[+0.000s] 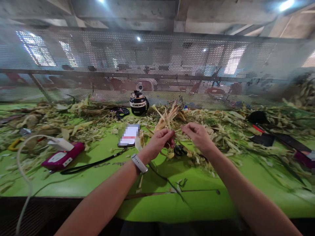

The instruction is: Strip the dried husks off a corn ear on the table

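Between the forearms [233, 178], room lies over green tabletop [204, 178]; the husk bundle [168, 118] blocks beyond.

The table [201, 182] is bounded on its far side by a perforated screen [157, 62]. Husk scraps [223, 127] are strewn over its far half, left and right. Before the screen, just left of centre, a drinking jug [138, 104] is set, with a smartphone [128, 135] laid nearer and slightly left. At the left, a charger [61, 144] is plugged into a socket block [64, 159]; between block and smartphone, a strap [93, 165] is laid. Behind the left hand [165, 137], a husk bundle [169, 117] is seen; the right hand [195, 131] is held farther right.
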A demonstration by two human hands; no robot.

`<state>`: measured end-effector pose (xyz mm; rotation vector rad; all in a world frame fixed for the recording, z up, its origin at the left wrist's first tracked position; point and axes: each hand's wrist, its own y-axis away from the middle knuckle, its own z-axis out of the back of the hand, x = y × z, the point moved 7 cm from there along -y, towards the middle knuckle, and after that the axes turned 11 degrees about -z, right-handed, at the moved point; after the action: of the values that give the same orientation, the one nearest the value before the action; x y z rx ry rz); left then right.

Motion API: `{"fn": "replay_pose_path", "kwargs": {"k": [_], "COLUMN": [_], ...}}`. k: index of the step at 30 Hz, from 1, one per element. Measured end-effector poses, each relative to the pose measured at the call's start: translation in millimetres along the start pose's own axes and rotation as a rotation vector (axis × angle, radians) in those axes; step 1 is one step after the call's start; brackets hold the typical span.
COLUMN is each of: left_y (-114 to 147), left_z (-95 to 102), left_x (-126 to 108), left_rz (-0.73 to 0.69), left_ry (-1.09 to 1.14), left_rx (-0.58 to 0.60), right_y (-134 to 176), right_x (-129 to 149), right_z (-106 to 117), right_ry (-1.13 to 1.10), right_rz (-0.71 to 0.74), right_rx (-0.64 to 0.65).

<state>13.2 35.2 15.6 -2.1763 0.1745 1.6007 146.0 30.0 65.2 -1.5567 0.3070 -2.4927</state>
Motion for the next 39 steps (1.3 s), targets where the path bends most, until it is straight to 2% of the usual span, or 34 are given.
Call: {"fn": "replay_pose_path", "kwargs": {"k": [2, 6, 7, 8, 12, 15, 17, 20, 24, 28, 34, 39], "left_y": [-1, -7, -8, -9, -9, -8, -8, -9, -9, -7, -7, -6], "left_z": [2.0, 16.3, 19.3, 21.1, 21.2, 21.0, 22.7, 25.3, 26.0, 23.5, 15.8, 12.6], "left_x": [1, -6, -7, -8, -11, -11, -12, -13, -12, -10, -12, -7], "left_rz": [0.011, -0.096, -0.125, -0.146, -0.179, -0.149, -0.128, -0.129, -0.115, -0.103, -0.113, -0.053], "left_ry": [0.074, 0.304, 0.337, 0.357, 0.397, 0.443, 0.466, 0.464, 0.398, 0.296, 0.308, 0.311], "left_rx": [-0.005, -0.167, -0.205, -0.233, -0.290, -0.321, -0.341, -0.349, -0.340, -0.298, -0.175, -0.125], "right_y": [0, 18, 22, 23, 24, 23, 22, 21, 25, 27, 28, 23], "right_x": [4, 25, 28, 30, 22, 8, 3, 8, 20, 26, 30, 25], "right_z": [9, 35, 34, 28, -24, -46, -50, -42, -30, -23, -24, -20], "right_ry": [0.056, 0.174, 0.181, 0.185, 0.223, 0.146, 0.091, 0.203, 0.469, 0.491, 0.428, 0.326], "right_rz": [0.080, 0.328, 0.350, 0.349, 0.240, 0.101, 0.057, 0.150, 0.373, 0.490, 0.565, 0.480], "right_rx": [-0.103, -0.495, -0.503, -0.444, 0.003, 0.161, 0.210, 0.165, -0.005, -0.116, -0.115, -0.104]}}
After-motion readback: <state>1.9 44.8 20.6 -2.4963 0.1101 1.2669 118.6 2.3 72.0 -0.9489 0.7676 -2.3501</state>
